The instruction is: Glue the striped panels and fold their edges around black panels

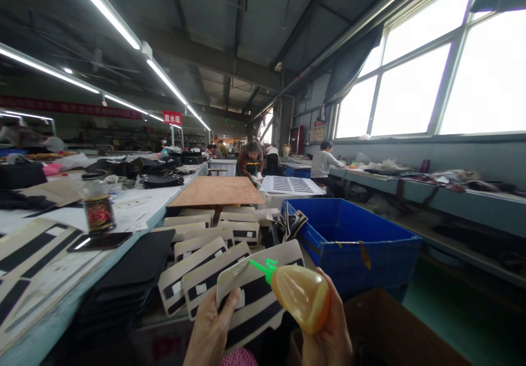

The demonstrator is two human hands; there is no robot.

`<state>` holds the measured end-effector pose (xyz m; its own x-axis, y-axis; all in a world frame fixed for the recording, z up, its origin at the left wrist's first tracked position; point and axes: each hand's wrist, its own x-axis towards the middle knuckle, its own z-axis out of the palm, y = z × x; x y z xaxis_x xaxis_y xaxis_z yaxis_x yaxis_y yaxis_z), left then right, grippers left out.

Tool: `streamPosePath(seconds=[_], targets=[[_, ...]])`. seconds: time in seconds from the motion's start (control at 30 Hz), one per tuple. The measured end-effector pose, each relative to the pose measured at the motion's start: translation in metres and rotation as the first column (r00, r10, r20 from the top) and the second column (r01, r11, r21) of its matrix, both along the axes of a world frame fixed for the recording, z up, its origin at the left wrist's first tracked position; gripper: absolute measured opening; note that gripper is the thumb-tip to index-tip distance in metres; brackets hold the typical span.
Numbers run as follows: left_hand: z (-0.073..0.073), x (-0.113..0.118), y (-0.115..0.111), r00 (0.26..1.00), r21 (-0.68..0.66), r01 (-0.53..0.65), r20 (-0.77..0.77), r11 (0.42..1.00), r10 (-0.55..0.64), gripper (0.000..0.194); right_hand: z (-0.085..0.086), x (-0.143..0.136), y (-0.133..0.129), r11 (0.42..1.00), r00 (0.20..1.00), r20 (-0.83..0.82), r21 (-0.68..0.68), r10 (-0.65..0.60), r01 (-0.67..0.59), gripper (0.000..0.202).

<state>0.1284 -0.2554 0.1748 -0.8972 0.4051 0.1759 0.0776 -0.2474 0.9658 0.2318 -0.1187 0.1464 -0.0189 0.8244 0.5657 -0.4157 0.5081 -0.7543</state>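
Observation:
My left hand (216, 322) grips the left edge of a beige panel (257, 289) with black strips and a small white patch, thumb on its face. The panel is tilted up in front of me. In my right hand (331, 327) is a glue bottle (302, 295) of amber liquid, its green nozzle pointing left. The nozzle tip is over the panel's upper left part, where a glossy wet streak shows; whether it touches I cannot tell. Similar beige panels (216, 275) lean in rows just beyond my hands.
A stack of black sheets (127, 267) stands at the left, beside a table (41, 327) holding a jar (99, 210) and a phone (101, 241). A blue bin (370, 256) and a cardboard box (394, 327) are on the right. Past a wooden board (217, 190), a person (251, 160) bends forward.

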Motion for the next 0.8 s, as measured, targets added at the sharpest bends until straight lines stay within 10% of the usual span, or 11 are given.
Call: streamPosePath(seconds=[0.6,0.8], targets=[[-0.005,-0.01,-0.012,0.999,-0.045,0.043,-0.004,0.998,-0.043,0.045,0.0,0.01,0.031,0.992,0.994,0.047,0.079,-0.098,0.094,0.059],[0.001,-0.001,-0.007,0.998,-0.042,0.055,-0.026,0.998,-0.056,0.034,-0.007,0.004,0.001,0.997,1.0,0.009,0.077,-0.013,0.013,0.073]])
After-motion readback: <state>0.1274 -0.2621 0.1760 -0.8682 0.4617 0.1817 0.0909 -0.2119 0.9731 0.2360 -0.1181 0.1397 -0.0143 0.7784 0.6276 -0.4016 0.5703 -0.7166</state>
